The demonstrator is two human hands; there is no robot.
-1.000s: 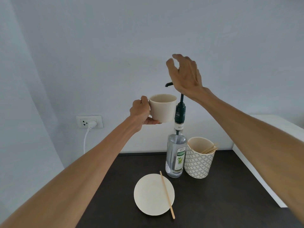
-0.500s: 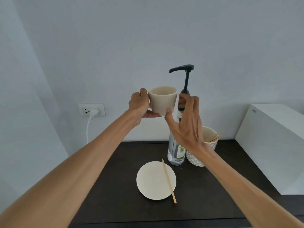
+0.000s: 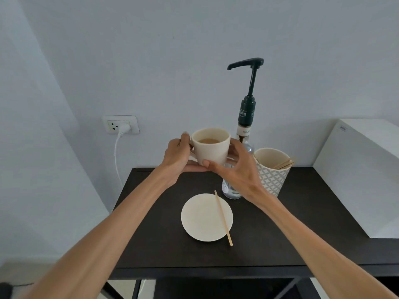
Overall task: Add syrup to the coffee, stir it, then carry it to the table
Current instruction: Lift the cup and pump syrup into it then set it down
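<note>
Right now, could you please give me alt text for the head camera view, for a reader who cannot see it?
Two bare hands, left hand and right hand, hold a cream cup of coffee above a dark table. Below lie a saucer with a wooden stirrer; behind stands a syrup pump bottle.

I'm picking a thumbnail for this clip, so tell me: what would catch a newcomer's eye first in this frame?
First, the cream ceramic cup of light brown coffee, held mid-air at centre between the left hand and the right hand. Behind it rises the clear glass syrup bottle with a tall dark green pump. Below, on the dark tabletop, a round cream saucer has a thin wooden stir stick lying across its right side.
</note>
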